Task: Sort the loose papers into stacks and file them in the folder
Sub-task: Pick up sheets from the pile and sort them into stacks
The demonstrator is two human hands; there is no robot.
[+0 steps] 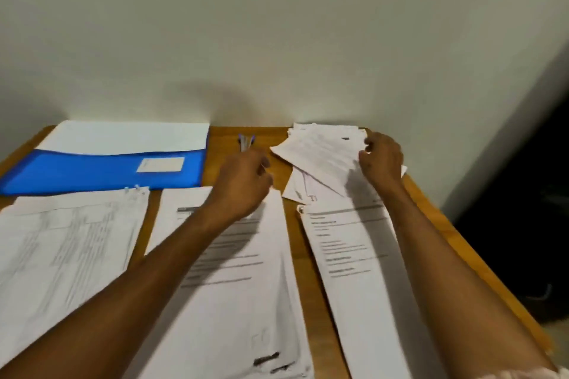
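From the head view, the blue folder (101,172) lies open at the far left of the tabletop (431,194). Well to its right, the right hand (380,160) pinches the top sheet of the loose papers (320,157). Between folder and heap, the left hand (246,181) hovers with fingers curled; whether it holds anything I cannot tell. Nearer than the folder lie three sorted stacks (234,271). Best lift one sheet only, steadying the heap beneath.

A home desk — wooden table (431,194) against bare wall (277,24).
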